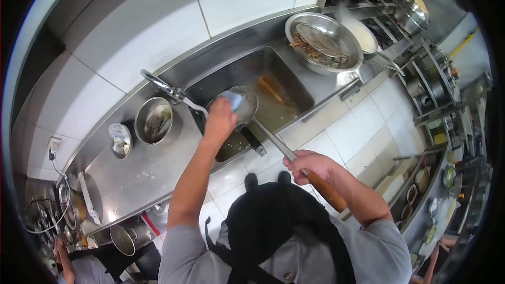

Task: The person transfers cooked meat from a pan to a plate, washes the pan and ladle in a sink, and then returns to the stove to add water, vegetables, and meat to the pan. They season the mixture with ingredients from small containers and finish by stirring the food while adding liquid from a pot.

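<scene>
My right hand (315, 167) is wrapped round the handle of a long ladle, near where its metal shaft (276, 141) meets the wooden grip (327, 192). The ladle's round metal head (247, 106) is over the sink (310, 92). My left hand (220, 120) grips a light blue sponge (232, 98), pressed at the ladle's head. Below the ladle, a black handle (254, 142) sticks out over the sink's front edge. Cloudy water stands in the basin, with a brown wooden-looking bundle (274, 89) lying in it.
A curved faucet (163, 83) reaches over the sink. Left of it stand a steel pot (173, 126) and a small bowl (126, 150). On the right, a large steel basin (350, 66) holds food scraps and a mesh skimmer (318, 39). Another person's arm (66, 263) shows at lower left.
</scene>
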Demonstrator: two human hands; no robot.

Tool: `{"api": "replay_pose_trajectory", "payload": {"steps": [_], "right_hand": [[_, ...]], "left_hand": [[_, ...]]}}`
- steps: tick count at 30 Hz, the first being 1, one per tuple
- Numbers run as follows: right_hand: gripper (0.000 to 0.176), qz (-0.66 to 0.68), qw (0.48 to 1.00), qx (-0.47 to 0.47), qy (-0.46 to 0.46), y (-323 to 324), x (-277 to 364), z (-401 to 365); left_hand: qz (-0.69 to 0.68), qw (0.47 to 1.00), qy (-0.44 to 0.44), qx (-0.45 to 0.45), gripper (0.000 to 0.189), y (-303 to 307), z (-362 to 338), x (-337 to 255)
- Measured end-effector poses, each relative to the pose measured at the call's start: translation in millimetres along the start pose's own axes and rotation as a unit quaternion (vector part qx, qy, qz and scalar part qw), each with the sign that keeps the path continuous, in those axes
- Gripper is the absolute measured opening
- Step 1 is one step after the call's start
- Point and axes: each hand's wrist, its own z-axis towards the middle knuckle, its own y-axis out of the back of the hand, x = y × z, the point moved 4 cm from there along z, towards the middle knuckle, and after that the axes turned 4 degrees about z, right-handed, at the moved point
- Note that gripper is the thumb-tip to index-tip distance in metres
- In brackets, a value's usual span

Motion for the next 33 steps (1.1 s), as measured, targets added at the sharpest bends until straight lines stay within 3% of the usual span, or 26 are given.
{"api": "replay_pose_trajectory", "payload": {"steps": [1, 3, 4, 6, 7, 8, 10, 11, 13, 17, 19, 20, 22, 24, 25, 26, 28, 29, 30, 31, 32, 33], "right_hand": [[0.019, 0.011, 1.000, 0.008, -0.002, 5, -4, -1], [0.017, -0.005, 1.000, 0.023, -0.002, 17, -6, -2], [0.016, -0.021, 0.999, 0.047, -0.009, 22, -8, -2], [0.016, -0.051, 0.998, 0.022, -0.009, 33, -18, 0], [0.017, -0.078, 0.997, 0.020, -0.002, 37, -23, 0], [0.018, -0.109, 0.994, 0.017, 0.005, 42, -24, -2], [0.017, -0.077, 0.997, 0.014, 0.022, 52, -20, -9], [0.017, -0.051, 0.998, 0.018, 0.043, 56, -15, -12], [0.015, 0.013, 0.997, 0.040, 0.070, 66, -11, -6], [0.016, 0.000, 0.997, 0.033, 0.076, 65, 0, 2], [0.015, -0.064, 0.997, 0.021, 0.044, 57, 5, 0], [0.015, -0.066, 0.997, 0.025, 0.041, 58, 5, 4], [0.015, -0.088, 0.996, 0.011, 0.010, 63, 2, 13], [0.016, -0.071, 0.997, 0.021, 0.013, 59, 9, 7], [0.019, -0.056, 0.998, 0.030, 0.019, 58, 16, 5], [0.019, -0.057, 0.998, 0.030, 0.017, 61, 16, 8], [0.016, -0.063, 0.995, 0.060, 0.046, 61, 19, 14], [0.016, -0.066, 0.995, 0.061, 0.048, 60, 20, 17], [0.015, -0.114, 0.992, 0.035, 0.044, 55, 19, 16], [0.015, -0.164, 0.986, 0.008, 0.042, 52, 18, 15], [0.015, -0.164, 0.985, 0.007, 0.045, 56, 16, 21], [0.016, -0.210, 0.976, -0.007, 0.057, 67, 11, 31]], "left_hand": [[-0.006, 1.000, -0.005, 0.001, 0.023, -24, 1, 1], [-0.007, 0.982, -0.133, 0.136, 0.026, -66, 13, -17], [-0.010, 0.981, -0.141, 0.134, 0.026, -73, 22, -22], [-0.017, 0.940, -0.296, 0.166, 0.025, -83, 26, -39], [0.059, 0.925, -0.340, 0.158, 0.027, -91, 39, -45], [0.058, 0.923, -0.347, 0.159, 0.027, -97, 50, -51], [0.223, 0.945, -0.192, 0.141, 0.027, -107, 76, -48], [0.222, 0.944, -0.197, 0.143, 0.027, -110, 78, -52], [0.214, 0.973, -0.019, 0.089, 0.028, -100, 80, -47], [0.190, 0.975, 0.048, 0.109, 0.024, -93, 53, -58], [0.016, 0.989, 0.096, 0.113, 0.017, -109, 42, -52], [0.019, 0.988, 0.101, 0.113, 0.017, -117, 42, -48], [-0.232, 0.946, 0.214, 0.079, 0.009, -132, 55, -36], [-0.297, 0.927, 0.217, 0.072, 0.009, -123, 61, -25], [-0.129, 0.990, 0.053, 0.014, 0.011, -94, 71, -34], [0.049, 0.992, -0.112, -0.042, 0.014, -75, 70, -44], [0.081, 0.987, -0.125, -0.055, 0.018, -78, 62, -36], [-0.018, 0.999, 0.029, 0.032, 0.018, -93, 58, -27], [-0.116, 0.969, 0.183, 0.122, 0.018, -111, 43, -15], [-0.115, 0.969, 0.181, 0.121, 0.018, -118, 37, -12], [-0.317, 0.896, 0.292, 0.103, 0.018, -128, 30, -3], [-0.501, 0.770, 0.387, 0.080, 0.019, -137, 20, 0]]}}
